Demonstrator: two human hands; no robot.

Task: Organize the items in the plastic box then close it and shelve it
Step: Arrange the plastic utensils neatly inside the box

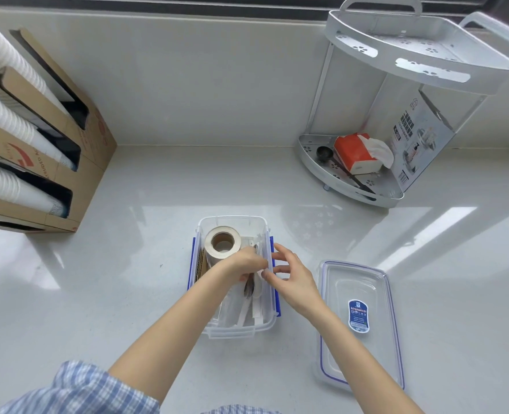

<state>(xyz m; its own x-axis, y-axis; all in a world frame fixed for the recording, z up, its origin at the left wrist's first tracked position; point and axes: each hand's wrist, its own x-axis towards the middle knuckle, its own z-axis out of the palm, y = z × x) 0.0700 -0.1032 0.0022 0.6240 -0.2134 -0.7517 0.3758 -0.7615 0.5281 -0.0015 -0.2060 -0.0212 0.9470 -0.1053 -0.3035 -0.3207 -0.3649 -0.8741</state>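
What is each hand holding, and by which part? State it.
The left hand pinches thin wrapped utensils near their top ends, inside the clear plastic box. The right hand touches the box's right wall; a grip cannot be told.

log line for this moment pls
stage: organizing | left hand: inside clear plastic box, handling wrapped utensils | right hand: at box's right wall | clear blue-edged lid: off, on counter right of box

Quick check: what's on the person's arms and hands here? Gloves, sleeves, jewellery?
Both hands are bare: no gloves on the left hand or the right hand, and no rings or watch that I can make out. Forearms are uncovered. A blue-and-white checked sleeve is pushed up on the left arm.
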